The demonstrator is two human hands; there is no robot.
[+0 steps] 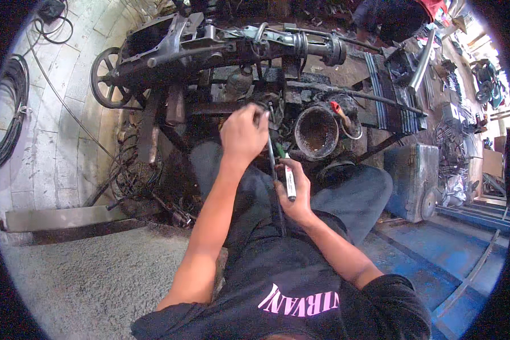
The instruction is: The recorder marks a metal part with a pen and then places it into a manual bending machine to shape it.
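Note:
My right hand (298, 198) is closed around a white marker pen (290, 180) with a black end, and a thin metal rod (271, 148) passes along its thumb side. The rod stands roughly lengthwise before my body, its lower end against my dark shirt. A green piece (280, 150) shows just beyond the pen. Beside the rod's far end, my left hand (243, 135) is raised with its fingers pinched together. What those fingertips hold, if anything, is too small to make out.
Beyond my hands stretches a greasy metal machine frame (192, 59) with a handwheel (105, 76) at its left. A round metal pot (316, 133) and a red-tipped brush (341, 112) sit close by. A blue metal box (408, 181) stands right; cable coils (11, 113) lie left.

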